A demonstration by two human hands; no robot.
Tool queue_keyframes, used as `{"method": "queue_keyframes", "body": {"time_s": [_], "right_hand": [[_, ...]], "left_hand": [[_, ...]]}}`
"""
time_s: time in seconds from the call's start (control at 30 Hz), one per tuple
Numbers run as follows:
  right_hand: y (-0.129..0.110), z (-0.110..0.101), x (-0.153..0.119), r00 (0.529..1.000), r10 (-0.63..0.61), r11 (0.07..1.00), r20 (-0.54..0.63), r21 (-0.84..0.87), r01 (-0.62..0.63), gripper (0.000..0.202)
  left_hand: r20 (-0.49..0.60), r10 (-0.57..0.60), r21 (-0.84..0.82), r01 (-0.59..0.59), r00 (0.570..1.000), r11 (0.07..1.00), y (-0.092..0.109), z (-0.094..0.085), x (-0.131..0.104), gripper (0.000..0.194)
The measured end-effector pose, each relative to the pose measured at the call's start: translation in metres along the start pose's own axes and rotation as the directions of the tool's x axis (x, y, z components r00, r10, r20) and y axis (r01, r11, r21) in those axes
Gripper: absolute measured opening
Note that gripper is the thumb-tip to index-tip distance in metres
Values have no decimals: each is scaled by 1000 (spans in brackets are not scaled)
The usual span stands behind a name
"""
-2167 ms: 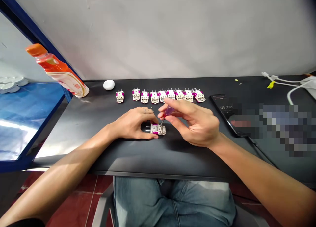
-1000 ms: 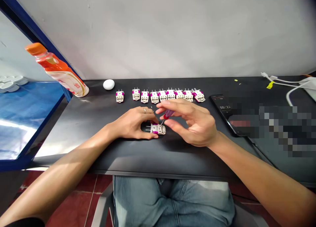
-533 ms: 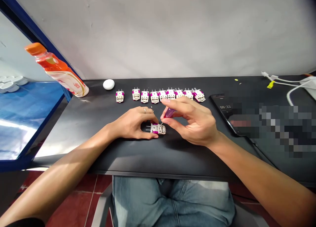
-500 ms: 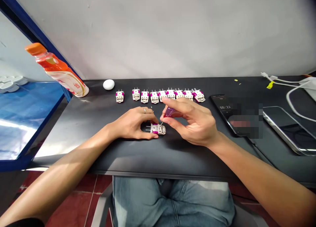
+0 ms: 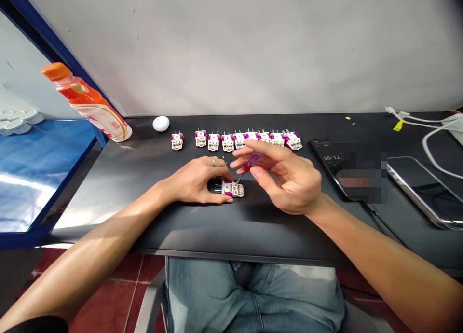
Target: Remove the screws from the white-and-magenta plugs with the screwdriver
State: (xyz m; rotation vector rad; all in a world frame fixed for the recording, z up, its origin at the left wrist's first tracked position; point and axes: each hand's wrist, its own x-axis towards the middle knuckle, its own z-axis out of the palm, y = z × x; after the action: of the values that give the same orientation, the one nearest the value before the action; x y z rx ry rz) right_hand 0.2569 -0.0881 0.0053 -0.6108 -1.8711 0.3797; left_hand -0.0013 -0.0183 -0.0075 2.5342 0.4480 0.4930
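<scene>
A white and purple plug piece (image 5: 233,189) lies on the black table, its metal prongs pointing left. My left hand (image 5: 198,181) grips it between thumb and fingers, with a ring on one finger. My right hand (image 5: 289,178) holds a small screwdriver (image 5: 252,161) with a clear purple and red handle. The screwdriver slants down to the left, its tip at the upper edge of the plug piece. Behind my hands stands a row of several similar plug pieces (image 5: 213,142), prongs toward the wall; my right hand partly hides some.
On the black table (image 5: 217,231), a white egg-shaped object (image 5: 161,124) lies behind to the left, near an orange bottle (image 5: 97,108). At the right are a black phone (image 5: 327,161), a second phone (image 5: 427,190) and white cables (image 5: 428,149).
My right hand has shifted slightly right with its fingers spread wider, and the screwdriver leans more to the right. My left hand keeps its grip on the plug piece.
</scene>
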Motion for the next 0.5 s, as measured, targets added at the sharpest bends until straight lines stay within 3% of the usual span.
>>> {"method": "queue_keyframes", "body": {"time_s": [0.17, 0.37, 0.5], "right_hand": [[2, -1, 2, 981, -188, 970, -38, -163, 180, 79], [0, -1, 3, 998, -68, 998, 10, -12, 69, 73], [0, -1, 3, 986, -166, 980, -32, -120, 161, 68]], "left_hand": [[23, -2, -1, 2, 1000, 1000, 0, -1, 0, 45], [14, -11, 2, 11, 1000, 1000, 0, 0, 0, 45], [18, -11, -12, 12, 1000, 1000, 0, 0, 0, 45]]}}
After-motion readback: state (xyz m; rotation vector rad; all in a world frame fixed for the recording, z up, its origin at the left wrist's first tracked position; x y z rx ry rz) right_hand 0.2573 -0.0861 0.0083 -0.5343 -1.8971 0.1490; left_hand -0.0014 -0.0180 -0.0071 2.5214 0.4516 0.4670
